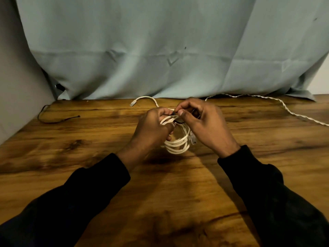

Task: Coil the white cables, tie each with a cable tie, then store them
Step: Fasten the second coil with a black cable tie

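Note:
A coiled white cable [178, 144] is held just above the wooden table [89, 148] at its middle. My left hand [153, 129] grips the coil's left side, fingers curled round the loops. My right hand [201, 120] pinches a thin black cable tie [178, 121] at the top of the coil between thumb and forefinger. The coil's free end [142, 99] with a clear plug arcs back toward the cloth. A second, twisted white cable [284, 107] lies loose along the back right of the table.
Another black cable tie [58, 120] lies on the table at the far left. A pale blue-green cloth [160, 50] hangs behind the table's back edge. A grey wall [14, 86] borders the left side.

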